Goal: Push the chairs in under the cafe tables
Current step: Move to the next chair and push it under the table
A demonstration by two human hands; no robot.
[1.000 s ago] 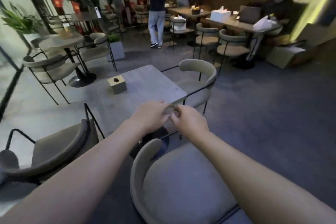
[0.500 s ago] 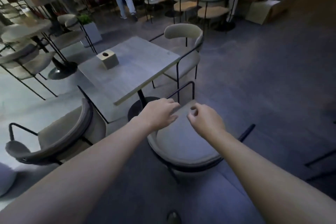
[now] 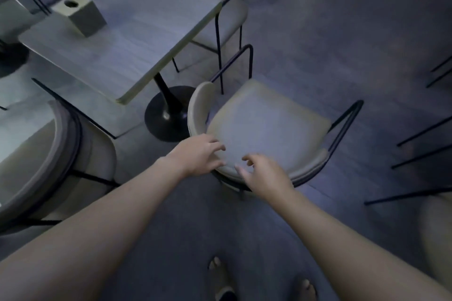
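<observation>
A beige cushioned chair point(image 3: 264, 120) with a curved backrest and black metal legs stands in the middle of the view. It is right of the square grey cafe table point(image 3: 127, 36) and outside its edge. My left hand point(image 3: 198, 155) hovers at the near-left part of the backrest, fingers spread and curled. My right hand point(image 3: 265, 176) is over the near rim of the backrest, fingers apart, holding nothing. Whether the fingertips touch the backrest is unclear.
A tissue box point(image 3: 80, 13) sits on the table, which rests on a black pedestal base point(image 3: 168, 115). A second chair point(image 3: 227, 10) stands at the table's far side and a third point(image 3: 63, 154) at its near left. Black chair legs point(image 3: 420, 151) reach in at right. My feet point(image 3: 220, 278) are below.
The view has tilted down and closer to the middle chair. My hands, close together a second ago, have separated and lowered onto the chair's backrest.
</observation>
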